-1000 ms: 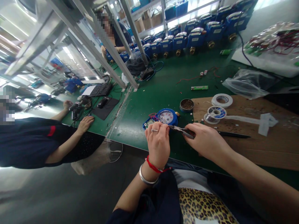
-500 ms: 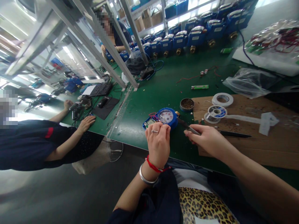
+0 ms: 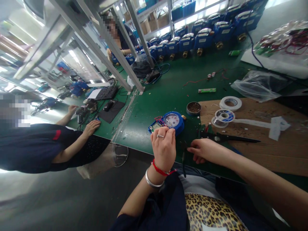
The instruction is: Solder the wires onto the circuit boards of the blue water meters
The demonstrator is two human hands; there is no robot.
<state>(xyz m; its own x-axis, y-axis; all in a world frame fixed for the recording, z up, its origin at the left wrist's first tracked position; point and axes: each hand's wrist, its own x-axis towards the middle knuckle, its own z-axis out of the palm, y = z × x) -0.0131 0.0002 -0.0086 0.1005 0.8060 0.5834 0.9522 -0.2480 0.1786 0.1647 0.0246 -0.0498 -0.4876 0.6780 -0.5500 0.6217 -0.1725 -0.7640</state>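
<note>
My left hand [image 3: 163, 147] is closed in a pinch at the near edge of a blue meter [image 3: 178, 128] with a round dial. What lies between its fingertips is hidden. Beside the dial, an open blue housing shows a small circuit board [image 3: 156, 126] and thin red wires [image 3: 158, 119]. Right of the meter, my right hand [image 3: 208, 151] hovers low over the bench, fingers loosely bent and apart. By its fingertips lies a dark plier-like tool [image 3: 184, 157], apparently not gripped. Behind that hand rests a long black-bladed tool [image 3: 237, 138].
A round tin [image 3: 193, 113] stands by cardboard [image 3: 264, 157] bearing a solder spool [image 3: 216, 121] and white tape roll [image 3: 222, 102]. Farther back are a green battery [image 3: 207, 90], plastic bag [image 3: 260, 93] and several blue meters [image 3: 186, 43]. A co-worker [image 3: 31, 147] sits at left.
My right hand has let go of the slim grey-handled tool it held by the meter and moved slightly down beside the plier-like tool. My left hand keeps its pinch.
</note>
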